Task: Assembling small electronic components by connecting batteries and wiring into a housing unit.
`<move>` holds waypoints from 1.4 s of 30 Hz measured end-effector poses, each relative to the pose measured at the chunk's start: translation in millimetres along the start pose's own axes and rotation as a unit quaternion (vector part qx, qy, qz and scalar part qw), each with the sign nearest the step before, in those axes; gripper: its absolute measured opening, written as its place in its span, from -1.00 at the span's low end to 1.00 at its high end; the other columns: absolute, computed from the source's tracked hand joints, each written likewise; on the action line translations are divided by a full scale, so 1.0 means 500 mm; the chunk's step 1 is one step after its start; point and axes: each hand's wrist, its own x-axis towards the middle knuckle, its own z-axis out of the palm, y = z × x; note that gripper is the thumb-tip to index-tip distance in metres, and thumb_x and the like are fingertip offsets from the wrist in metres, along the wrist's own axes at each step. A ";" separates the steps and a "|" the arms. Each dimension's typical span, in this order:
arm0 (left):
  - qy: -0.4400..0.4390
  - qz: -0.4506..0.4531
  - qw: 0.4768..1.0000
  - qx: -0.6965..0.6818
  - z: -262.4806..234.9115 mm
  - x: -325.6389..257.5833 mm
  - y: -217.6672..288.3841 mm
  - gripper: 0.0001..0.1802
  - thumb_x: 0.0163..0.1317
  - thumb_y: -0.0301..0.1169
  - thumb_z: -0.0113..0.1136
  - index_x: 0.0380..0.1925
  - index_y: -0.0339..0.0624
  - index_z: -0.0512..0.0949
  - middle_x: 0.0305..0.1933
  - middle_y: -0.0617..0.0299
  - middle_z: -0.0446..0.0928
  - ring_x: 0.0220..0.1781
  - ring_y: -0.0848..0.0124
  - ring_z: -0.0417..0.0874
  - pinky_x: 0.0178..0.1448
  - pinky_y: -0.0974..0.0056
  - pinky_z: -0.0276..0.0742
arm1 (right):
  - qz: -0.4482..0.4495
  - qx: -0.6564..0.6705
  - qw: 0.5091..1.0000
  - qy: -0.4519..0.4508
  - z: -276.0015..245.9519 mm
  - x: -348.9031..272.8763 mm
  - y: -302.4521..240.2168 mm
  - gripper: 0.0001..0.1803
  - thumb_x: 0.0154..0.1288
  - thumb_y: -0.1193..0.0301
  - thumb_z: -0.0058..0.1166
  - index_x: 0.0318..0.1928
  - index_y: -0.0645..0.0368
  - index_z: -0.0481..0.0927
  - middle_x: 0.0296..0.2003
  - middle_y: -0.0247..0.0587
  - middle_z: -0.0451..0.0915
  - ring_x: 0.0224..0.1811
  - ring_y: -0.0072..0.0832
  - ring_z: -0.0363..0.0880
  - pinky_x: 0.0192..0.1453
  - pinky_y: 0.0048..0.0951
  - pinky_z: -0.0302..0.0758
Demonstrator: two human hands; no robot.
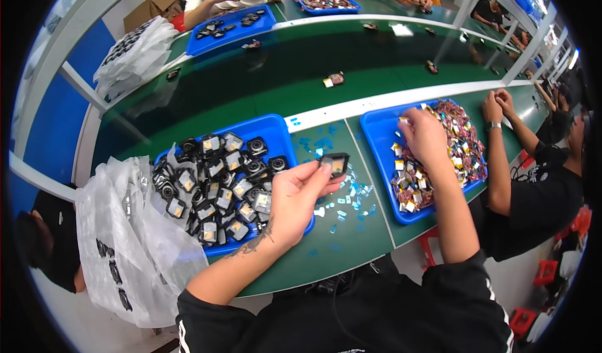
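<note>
from my remote seat, far left i see a crumpled clear plastic bag (128, 240) hanging over the edge of the green desk (263, 83). next comes a blue plastic tray heaped with small black square parts (216, 180). my left hand (295, 199) hovers at that tray's right edge, fingers (323, 171) pinched shut on one small black square part with a pale face (334, 163), held flat, just above scattered blue film scraps (342, 193). that part lies well left of my right hand (423, 136), so the left is the nearer one. the right hand reaches into a second blue tray of shiny pink and silver pieces (439, 155); fingers curled down, whether they grip anything i cannot tell. a neighbour's hands (498, 105) work further right. beyond, a dark green conveyor belt (313, 58) runs across.
</note>
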 end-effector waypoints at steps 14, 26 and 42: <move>0.019 -0.066 0.995 -0.067 -0.014 0.002 0.025 -0.70 0.43 -0.38 0.04 0.06 -0.33 0.47 -0.11 0.04 0.58 -0.30 0.36 0.70 -0.24 0.37 0.64 | -0.014 -0.043 0.993 -0.113 -0.003 0.010 0.007 -0.84 0.07 0.44 0.30 -0.34 0.19 0.61 -0.27 -0.07 0.57 -0.16 -0.08 0.60 -0.06 -0.11 0.54; -0.056 0.076 0.975 0.199 -0.015 0.001 0.016 -0.71 0.23 -0.43 0.30 -0.03 -0.19 0.62 -0.14 0.26 0.41 -0.24 0.61 0.43 -0.19 0.45 0.50 | 0.054 0.564 0.814 -0.131 -0.100 -0.088 -0.193 -0.89 0.26 0.59 0.20 -0.26 0.27 0.52 -0.38 -0.41 0.56 -0.39 -0.79 0.45 -0.31 -0.74 0.35; -0.074 0.088 0.953 0.281 -0.001 -0.019 0.030 -0.89 0.13 -0.53 0.34 -0.33 -0.31 0.69 -0.23 0.25 0.50 -0.41 0.64 0.44 -0.34 0.50 0.37 | 0.007 0.595 0.778 -0.203 -0.084 -0.098 -0.228 -0.88 0.22 0.62 0.22 -0.28 0.29 0.52 -0.31 -0.30 0.55 -0.31 -0.67 0.52 -0.28 -0.64 0.47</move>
